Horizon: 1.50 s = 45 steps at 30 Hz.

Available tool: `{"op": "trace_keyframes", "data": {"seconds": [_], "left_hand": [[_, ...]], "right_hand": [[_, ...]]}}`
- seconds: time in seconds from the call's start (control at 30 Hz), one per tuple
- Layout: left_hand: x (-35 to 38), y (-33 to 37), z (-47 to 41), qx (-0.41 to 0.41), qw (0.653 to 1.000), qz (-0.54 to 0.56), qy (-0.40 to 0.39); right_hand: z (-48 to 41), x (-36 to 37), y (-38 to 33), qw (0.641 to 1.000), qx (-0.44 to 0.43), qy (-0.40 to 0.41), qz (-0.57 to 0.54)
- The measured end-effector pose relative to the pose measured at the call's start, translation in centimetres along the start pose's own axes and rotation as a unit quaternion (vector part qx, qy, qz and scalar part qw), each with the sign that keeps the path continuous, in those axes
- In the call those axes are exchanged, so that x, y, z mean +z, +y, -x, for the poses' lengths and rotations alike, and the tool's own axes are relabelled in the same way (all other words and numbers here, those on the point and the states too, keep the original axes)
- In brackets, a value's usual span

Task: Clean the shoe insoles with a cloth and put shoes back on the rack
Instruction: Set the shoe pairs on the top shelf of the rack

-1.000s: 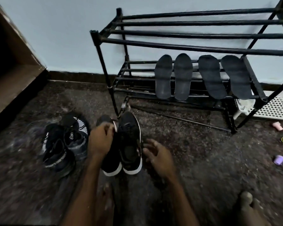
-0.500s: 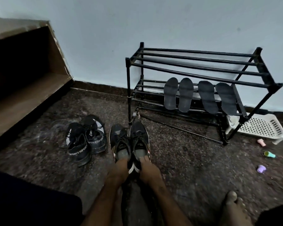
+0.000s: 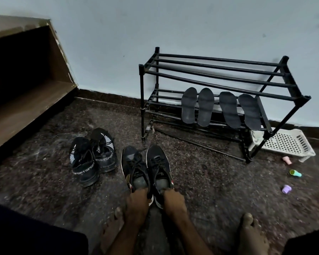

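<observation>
The left hand (image 3: 136, 201) and right hand (image 3: 174, 200) each gripped one heel of the black lace-up, white-soled pair of shoes (image 3: 136, 166) on the floor. The shoes' long axes pointed away from the person. The black tubular metal rack (image 3: 219, 70) stood ahead-right, with four dark insoles (image 3: 206, 107) on its lower tier.

Matt black rack (image 3: 219, 74); woven cloth shoes (image 3: 157, 162); rough speckled floor (image 3: 210, 172).
</observation>
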<state>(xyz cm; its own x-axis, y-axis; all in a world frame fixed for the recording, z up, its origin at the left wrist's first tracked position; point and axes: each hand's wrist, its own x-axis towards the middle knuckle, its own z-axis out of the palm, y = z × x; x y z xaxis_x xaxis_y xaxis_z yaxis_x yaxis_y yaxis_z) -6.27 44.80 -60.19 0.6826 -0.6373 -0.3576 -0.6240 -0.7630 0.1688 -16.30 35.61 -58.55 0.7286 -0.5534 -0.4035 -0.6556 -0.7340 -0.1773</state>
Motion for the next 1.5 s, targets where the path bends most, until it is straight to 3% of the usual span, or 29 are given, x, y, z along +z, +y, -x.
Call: {"op": "trace_keyframes", "data": {"seconds": [0.23, 0.37, 0.5, 0.6, 0.87, 0.93, 1.13, 1.33, 1.5], "left_hand": [[-0.3, -0.6, 3.0, -0.036, 0.996, 0.042, 0.073], [-4.3, -1.2, 4.9, -0.034, 0.964, 0.128, 0.232], [-10.8, -1.2, 5.4, -0.021, 0.962, 0.042, 0.271], [-16.4, -1.1, 6.2, 0.015, 0.938, -0.005, 0.347], [-29.9, 2.2, 8.4, 0.142, 0.873, -0.099, 0.456], [-34.4, 4.5, 8.8, 0.149, 0.870, -0.134, 0.450], [-43.1, 13.8, 8.1, 0.214, 0.867, -0.154, 0.423], [-41.7, 25.8, 1.4, 0.296, 0.888, -0.062, 0.346], [-37.0, 32.4, -3.6, 0.314, 0.911, -0.044, 0.263]], "right_hand": [[1.3, -0.3, -1.8, 0.998, -0.048, 0.027, 0.037], [3.3, -4.7, -4.4, 0.979, -0.095, 0.175, 0.031], [3.1, -9.7, -6.0, 0.949, -0.128, 0.287, 0.019], [4.0, -14.7, -7.1, 0.920, -0.151, 0.357, 0.051], [7.3, -27.3, -6.0, 0.888, -0.149, 0.424, 0.097], [9.3, -32.5, -4.0, 0.878, -0.134, 0.430, 0.162], [12.1, -45.1, 4.9, 0.877, -0.052, 0.439, 0.189], [10.9, -46.1, 15.1, 0.915, 0.016, 0.358, 0.187], [7.7, -44.2, 20.3, 0.939, 0.054, 0.315, 0.128]]}}
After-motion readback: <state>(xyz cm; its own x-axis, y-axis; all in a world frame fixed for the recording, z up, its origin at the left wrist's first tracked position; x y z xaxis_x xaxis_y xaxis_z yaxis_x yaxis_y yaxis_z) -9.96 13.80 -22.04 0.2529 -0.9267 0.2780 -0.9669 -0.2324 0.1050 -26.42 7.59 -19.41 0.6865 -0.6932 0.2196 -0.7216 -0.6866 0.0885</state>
